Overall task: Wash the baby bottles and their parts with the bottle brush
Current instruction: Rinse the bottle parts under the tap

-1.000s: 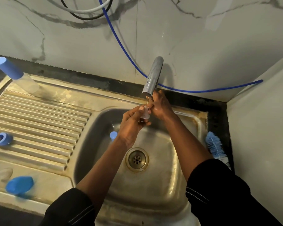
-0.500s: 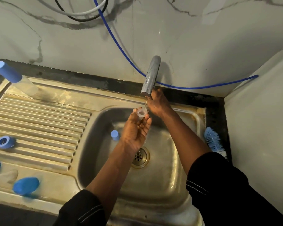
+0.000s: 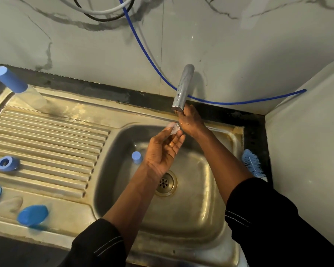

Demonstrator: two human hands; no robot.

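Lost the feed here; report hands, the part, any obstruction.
Left hand pinches small clear part below the tap spout. Right hand behind the spout, fingers hidden. Bottle brush untouched, right of the sink; blue cap inside it, clear of hands.

Right hand (image 3: 190, 122) fingers hidden behind tap (image 3: 182, 87); blue cap (image 3: 32, 215) blurred

Blue bottle brush (image 3: 251, 163), blue cap (image 3: 136, 157), clear bottle part (image 3: 174, 128), white wall (image 3: 239, 51) veined grey, black sleeve (image 3: 278, 228).

A kitchen: steel sink (image 3: 229, 139), tap (image 3: 182, 87); marble-look wall (image 3: 229, 45).
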